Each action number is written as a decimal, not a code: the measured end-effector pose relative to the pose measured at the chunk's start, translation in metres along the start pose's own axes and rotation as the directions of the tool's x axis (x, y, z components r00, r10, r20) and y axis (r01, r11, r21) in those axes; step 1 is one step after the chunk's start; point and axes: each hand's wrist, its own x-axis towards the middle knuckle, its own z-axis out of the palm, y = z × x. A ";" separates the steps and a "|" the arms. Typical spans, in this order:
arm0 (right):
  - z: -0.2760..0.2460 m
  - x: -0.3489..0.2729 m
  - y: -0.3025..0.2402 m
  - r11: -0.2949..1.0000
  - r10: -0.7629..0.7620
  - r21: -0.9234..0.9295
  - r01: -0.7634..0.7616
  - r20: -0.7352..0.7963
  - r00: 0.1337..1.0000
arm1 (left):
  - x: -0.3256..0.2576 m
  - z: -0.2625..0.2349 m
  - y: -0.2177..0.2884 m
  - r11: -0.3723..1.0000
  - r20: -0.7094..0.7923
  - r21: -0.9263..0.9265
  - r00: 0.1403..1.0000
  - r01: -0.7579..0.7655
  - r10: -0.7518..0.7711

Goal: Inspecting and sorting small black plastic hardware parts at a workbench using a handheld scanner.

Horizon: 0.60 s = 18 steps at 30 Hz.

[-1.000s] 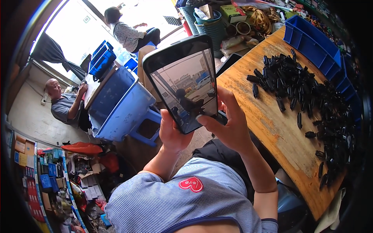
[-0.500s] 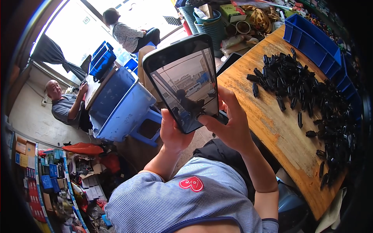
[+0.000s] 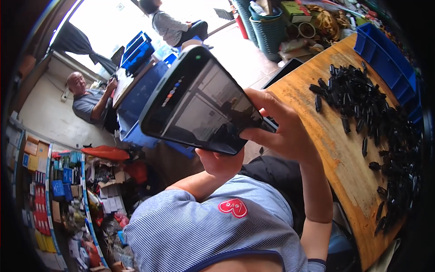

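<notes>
Left of the wooden table (image 3: 337, 149), gripping a smartphone (image 3: 199, 106) with left hand (image 3: 220, 162) beneath and right hand (image 3: 283, 129) alongside, tilted faceward for viewing.

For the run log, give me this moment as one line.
left hand: under smartphone | right hand: gripping its right edge | phone: tilted, screen up | black parts: heaped on wooden table, untouched

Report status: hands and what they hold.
Left hand under large black smartphone. Right hand grips its right edge. Black plastic parts untouched on wooden table.
</notes>
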 end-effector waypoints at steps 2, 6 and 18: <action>0.003 0.007 -0.001 0.998 -0.053 0.036 0.050 0.078 0.996 | -0.001 0.002 0.000 0.967 0.056 -0.232 0.991 -0.105 0.121; 0.012 0.014 -0.002 0.997 -0.062 0.053 0.056 0.135 0.989 | -0.006 -0.003 0.005 0.947 -0.040 -0.264 0.983 -0.183 0.179; 0.016 0.016 -0.012 0.994 -0.113 0.016 0.112 0.167 0.979 | -0.012 -0.006 0.013 0.965 -0.031 -0.210 0.988 -0.157 0.153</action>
